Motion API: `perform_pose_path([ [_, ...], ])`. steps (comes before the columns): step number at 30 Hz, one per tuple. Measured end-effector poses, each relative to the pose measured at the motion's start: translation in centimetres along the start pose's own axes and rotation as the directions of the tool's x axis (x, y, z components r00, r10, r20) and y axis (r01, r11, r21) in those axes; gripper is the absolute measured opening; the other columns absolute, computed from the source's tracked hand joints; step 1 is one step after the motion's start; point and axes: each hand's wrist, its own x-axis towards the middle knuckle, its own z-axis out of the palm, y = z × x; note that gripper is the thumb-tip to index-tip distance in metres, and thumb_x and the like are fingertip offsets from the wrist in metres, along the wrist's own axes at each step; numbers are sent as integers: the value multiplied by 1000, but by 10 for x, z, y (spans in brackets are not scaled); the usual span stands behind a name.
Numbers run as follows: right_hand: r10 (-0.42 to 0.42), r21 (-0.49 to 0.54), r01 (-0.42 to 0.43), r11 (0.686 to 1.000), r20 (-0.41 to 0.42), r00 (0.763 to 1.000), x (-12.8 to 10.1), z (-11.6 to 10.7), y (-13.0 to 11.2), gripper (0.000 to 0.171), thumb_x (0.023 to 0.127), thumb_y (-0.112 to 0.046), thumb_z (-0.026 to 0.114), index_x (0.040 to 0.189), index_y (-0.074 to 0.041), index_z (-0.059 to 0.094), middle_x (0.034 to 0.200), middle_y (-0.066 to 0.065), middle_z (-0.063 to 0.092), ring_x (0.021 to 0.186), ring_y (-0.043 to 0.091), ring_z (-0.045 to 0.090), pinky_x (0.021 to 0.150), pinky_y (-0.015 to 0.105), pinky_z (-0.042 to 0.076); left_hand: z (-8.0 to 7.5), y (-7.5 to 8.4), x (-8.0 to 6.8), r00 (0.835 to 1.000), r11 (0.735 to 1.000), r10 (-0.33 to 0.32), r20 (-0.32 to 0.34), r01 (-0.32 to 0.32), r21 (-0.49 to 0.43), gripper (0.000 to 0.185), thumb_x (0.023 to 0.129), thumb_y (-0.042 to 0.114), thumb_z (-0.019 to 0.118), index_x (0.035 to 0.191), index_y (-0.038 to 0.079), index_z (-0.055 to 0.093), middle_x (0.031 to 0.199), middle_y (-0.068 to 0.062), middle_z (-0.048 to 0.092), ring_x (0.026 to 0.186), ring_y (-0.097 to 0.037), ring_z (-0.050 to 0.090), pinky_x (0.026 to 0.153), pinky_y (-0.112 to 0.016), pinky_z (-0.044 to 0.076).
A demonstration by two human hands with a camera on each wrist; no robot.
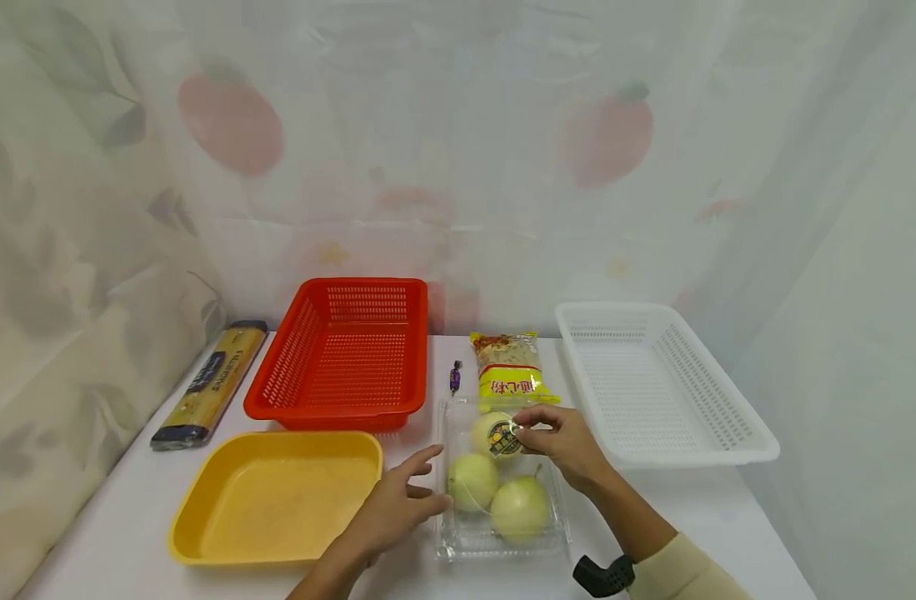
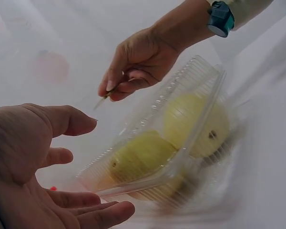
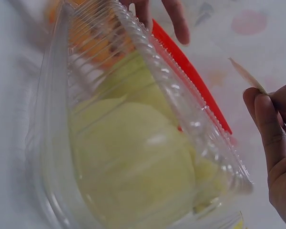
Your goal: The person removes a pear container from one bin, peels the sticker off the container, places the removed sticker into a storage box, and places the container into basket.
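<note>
Pinching a sticker (image 1: 512, 428) off the clear pear box (image 1: 458, 546) — that's the right hand (image 1: 566, 442). Left hand (image 1: 393, 504) spread loose, fingers touching the box's side — holding nothing

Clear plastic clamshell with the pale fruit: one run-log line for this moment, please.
left hand: open, at clear plastic clamshell box side | right hand: pinching thin strip above box | box: three pale yellow round fruits inside

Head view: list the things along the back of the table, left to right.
Spaghetti packet → red basket → small wrapped candy → yellow noodle bag → white basket.
</note>
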Motion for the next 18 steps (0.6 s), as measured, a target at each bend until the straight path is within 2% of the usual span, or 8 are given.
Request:
perform_pose_path([
  [6,5,30,-5,1000,-7,1000,-1,1,-3,26,83,6,69,104,18,61,95,17,57,75,17,65,70,34,57,-11,9,-9,998,998,54,-45,-56,-30,69,80,17,78,142,13,48,132,-24,49,101,-36,59,74,-42,53],
  [11,-5,36,5,999,-7,1000,-2,2,-5,26,83,5,69,105,18,61,96,21,56,75,17,65,69,34,57,-22,13,-16,994,996,77,-80,-79,-31,67,80,16,78,141,14,50,131,-19,52,102,-33,61,84,-49,50],
  [15,-12,38,12,999,-10,1000,-3,3,-8,26,83,6,69,105,18,61,96,19,57,74,17,65,70,34,57,-36,14,-23,992,997,59,-110,-63,-34,66,79,18,80,139,18,51,131,-13,53,103,-27,61,89,-50,47],
  [18,-6,42,7,999,-14,1000,-4,4,-11,26,83,6,69,105,18,61,95,16,57,74,17,65,71,35,57,-48,14,-27,991,998,28,-133,-36,-61,67,78,19,81,138,21,51,131,-8,54,105,-25,60,87,-43,51],
])
